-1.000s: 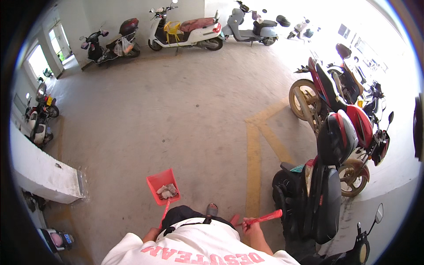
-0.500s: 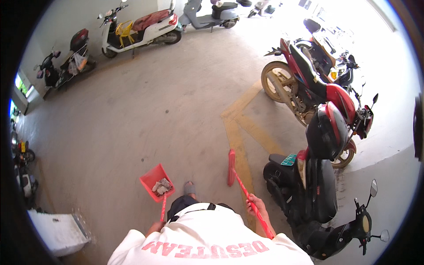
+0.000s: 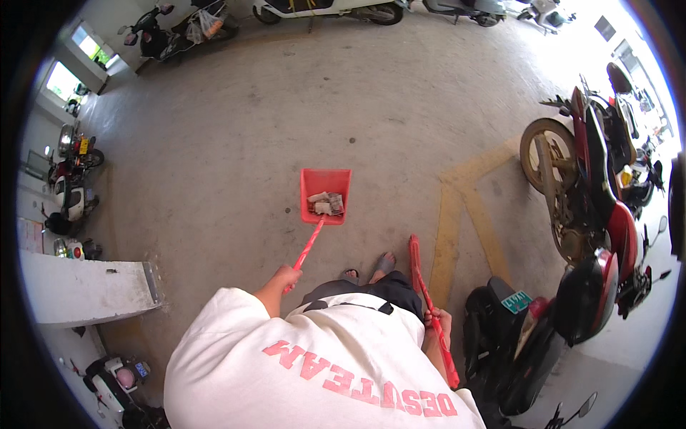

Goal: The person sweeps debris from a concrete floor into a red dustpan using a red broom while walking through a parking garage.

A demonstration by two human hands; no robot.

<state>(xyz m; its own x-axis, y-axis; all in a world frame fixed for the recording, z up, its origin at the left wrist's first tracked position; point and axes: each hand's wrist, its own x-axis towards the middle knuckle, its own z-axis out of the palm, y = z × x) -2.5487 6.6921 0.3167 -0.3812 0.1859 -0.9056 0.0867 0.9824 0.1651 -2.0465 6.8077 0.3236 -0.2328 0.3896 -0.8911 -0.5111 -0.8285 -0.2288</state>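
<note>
- Taking the person's straight ahead as twelve o'clock, I see a grey concrete floor (image 3: 236,143) spreading in every direction, with yellow painted lines (image 3: 449,229) crossing it toward one o'clock.
- At two o'clock leans a red-and-black motorcycle (image 3: 620,222), its wheels dull brown.
- Just beside the person, at three o'clock, is a black scooter (image 3: 482,336) with a small green plate (image 3: 516,302).
- The person wears a loose white T-shirt (image 3: 286,336) with red lettering.
- A low white-painted block (image 3: 86,289) juts in at nine o'clock.
- A slim red broom (image 3: 416,264) has its narrow head at about one o'clock, near the person's slippered right foot (image 3: 386,263).
- The red, square-mouthed plastic dustpan (image 3: 325,179) is straight out at twelve o'clock, its mouth facing away; whether it touches the floor I cannot tell.
- The left hand (image 3: 288,276) is closed around the dustpan's red-and-white striped handle (image 3: 309,247), near its end.
- The right hand (image 3: 439,319) is curled closed around the broom's stick.
- Pale, crumpled scraps (image 3: 325,204) lie bunched inside the dustpan.
</note>
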